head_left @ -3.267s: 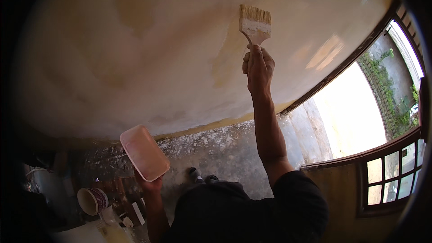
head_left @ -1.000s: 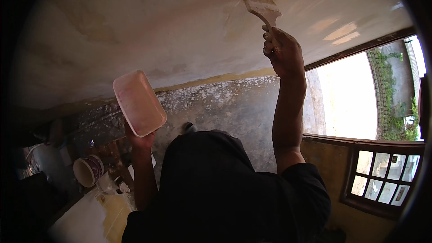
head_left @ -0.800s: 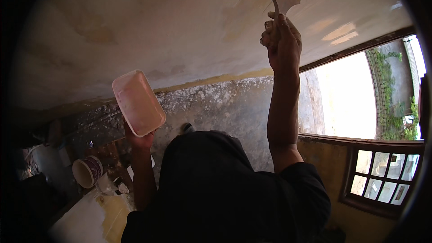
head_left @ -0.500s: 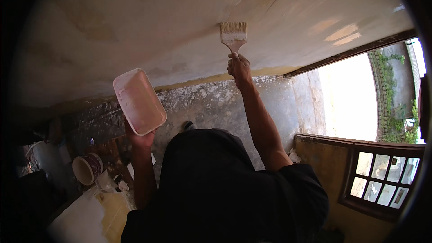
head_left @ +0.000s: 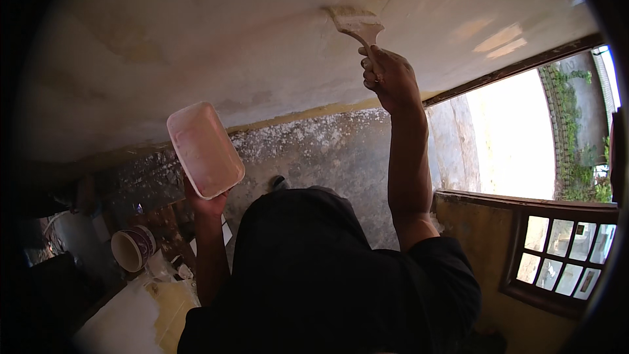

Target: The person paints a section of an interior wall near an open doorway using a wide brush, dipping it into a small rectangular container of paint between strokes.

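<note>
My right hand (head_left: 390, 77) is wrapped round the handle of a wide, flat paintbrush (head_left: 357, 25). The brush is tilted, its bristles against the whitish, patchy wall (head_left: 249, 33) in front of me. Lower on the left, my left hand (head_left: 208, 202) grips the near end of a shallow rectangular tray (head_left: 205, 151). Pale pinkish material coats the inside of this tray, which is held out from the wall. Most of the left fingers are hidden beneath the tray.
White spatters cover the grey floor (head_left: 314, 134) along the wall's foot. A pale bucket (head_left: 131, 249) lies on the lower left near some clutter. On the right are a bright doorway (head_left: 511, 147) and a dark-framed paned window (head_left: 560, 255).
My right hand has moved up and to the right, and the brush has turned from upright to slanted. The left hand and tray have barely moved.
</note>
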### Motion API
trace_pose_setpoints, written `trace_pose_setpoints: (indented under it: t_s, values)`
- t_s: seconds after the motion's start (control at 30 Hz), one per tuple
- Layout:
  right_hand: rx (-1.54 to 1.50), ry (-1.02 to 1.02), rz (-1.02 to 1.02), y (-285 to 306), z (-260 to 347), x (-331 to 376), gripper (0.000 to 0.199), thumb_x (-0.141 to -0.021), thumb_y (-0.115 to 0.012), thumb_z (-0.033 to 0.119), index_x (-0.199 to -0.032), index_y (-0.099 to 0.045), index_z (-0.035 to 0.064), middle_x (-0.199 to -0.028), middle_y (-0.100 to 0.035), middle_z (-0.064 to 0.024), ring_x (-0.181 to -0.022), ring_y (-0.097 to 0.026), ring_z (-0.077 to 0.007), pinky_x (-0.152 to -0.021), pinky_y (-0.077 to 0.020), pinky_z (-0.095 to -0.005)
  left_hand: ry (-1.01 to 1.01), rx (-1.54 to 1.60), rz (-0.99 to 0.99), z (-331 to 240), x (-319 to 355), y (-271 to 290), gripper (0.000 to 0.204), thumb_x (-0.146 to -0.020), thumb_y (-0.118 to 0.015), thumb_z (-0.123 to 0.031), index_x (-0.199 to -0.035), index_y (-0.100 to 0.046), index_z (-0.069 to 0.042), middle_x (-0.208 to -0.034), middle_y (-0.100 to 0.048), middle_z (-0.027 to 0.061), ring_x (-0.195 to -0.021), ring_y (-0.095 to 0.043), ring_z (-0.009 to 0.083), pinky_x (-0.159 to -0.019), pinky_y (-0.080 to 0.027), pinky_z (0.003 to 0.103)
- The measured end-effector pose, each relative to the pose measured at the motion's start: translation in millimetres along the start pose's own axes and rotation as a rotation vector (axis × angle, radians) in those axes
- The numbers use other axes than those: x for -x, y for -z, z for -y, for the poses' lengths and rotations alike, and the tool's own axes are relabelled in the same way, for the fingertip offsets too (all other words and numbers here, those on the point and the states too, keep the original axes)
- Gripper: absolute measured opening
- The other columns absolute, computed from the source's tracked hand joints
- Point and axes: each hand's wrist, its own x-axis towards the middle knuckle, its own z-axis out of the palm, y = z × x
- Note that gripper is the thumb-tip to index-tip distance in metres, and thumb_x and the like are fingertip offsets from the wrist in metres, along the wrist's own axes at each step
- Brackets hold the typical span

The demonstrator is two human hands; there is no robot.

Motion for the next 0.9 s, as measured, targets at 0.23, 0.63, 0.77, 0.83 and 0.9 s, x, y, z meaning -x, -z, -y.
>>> trace_pose_setpoints:
  t_s: [0.23, 0.63, 0.77, 0.83, 0.9]
  values:
    - [-0.013, 0.28, 0.056, -13, -8, -17, 0.035, -0.103, -0.049, 0.03, -0.11, -0.06, -0.0027, -0.072, -0.055, -0.0041, -0.055, -0.046, -0.0101, -0.052, -0.038, -0.0249, 0.032, 0.076, 0.008, 7, 3, -1, 0.064, -0.095, -0.048, -0.049, -0.146, -0.037, -0.012, -0.143, -0.048, 0.0142, -0.126, -0.052, 0.0401, -0.094, -0.047, 0.067]
    - [0.023, -0.321, -0.115, 61, -225, -64, 0.03, -0.102, -0.05, 0.03, -0.103, -0.055, 0.001, -0.067, -0.047, 0.0013, -0.05, -0.041, -0.0075, -0.042, -0.0328, -0.0228, 0.013, 0.012, 0.015, 4, 6, 6, 0.057, -0.096, -0.048, -0.046, -0.143, -0.042, -0.013, -0.14, -0.051, 0.0083, -0.128, -0.051, 0.0325, -0.102, -0.045, 0.056]
    - [-0.013, -0.375, -0.185, 80, -221, -64, 0.031, -0.101, -0.052, 0.031, -0.099, -0.057, 0.0007, -0.069, -0.048, 0.001, -0.051, -0.042, -0.0077, -0.044, -0.0361, -0.0219, 0.04, 0.013, 0.036, 8, 4, 2, 0.057, -0.097, -0.047, -0.046, -0.143, -0.042, -0.013, -0.141, -0.051, 0.0085, -0.128, -0.051, 0.0327, -0.102, -0.045, 0.056]
    - [-0.032, -0.314, -0.156, 76, -184, -67, 0.03, -0.101, -0.053, 0.03, -0.097, -0.058, 0.0009, -0.07, -0.05, 0.0005, -0.052, -0.043, -0.0078, -0.045, -0.0375, -0.0216, 0.052, 0.022, 0.014, 9, 3, 2, 0.059, -0.096, -0.048, -0.047, -0.144, -0.042, -0.013, -0.141, -0.051, 0.0097, -0.128, -0.051, 0.0343, -0.1, -0.045, 0.059]
    - [0.003, -0.302, -0.173, 60, -120, -56, 0.028, -0.1, -0.055, 0.027, -0.098, -0.06, -0.0004, -0.072, -0.051, 0.0, -0.054, -0.045, -0.0078, -0.048, -0.0394, -0.0209, 0.042, 0.018, -0.045, 8, 3, 0, 0.062, -0.094, -0.048, -0.048, -0.144, -0.042, -0.012, -0.141, -0.05, 0.012, -0.127, -0.051, 0.0374, -0.097, -0.045, 0.064]
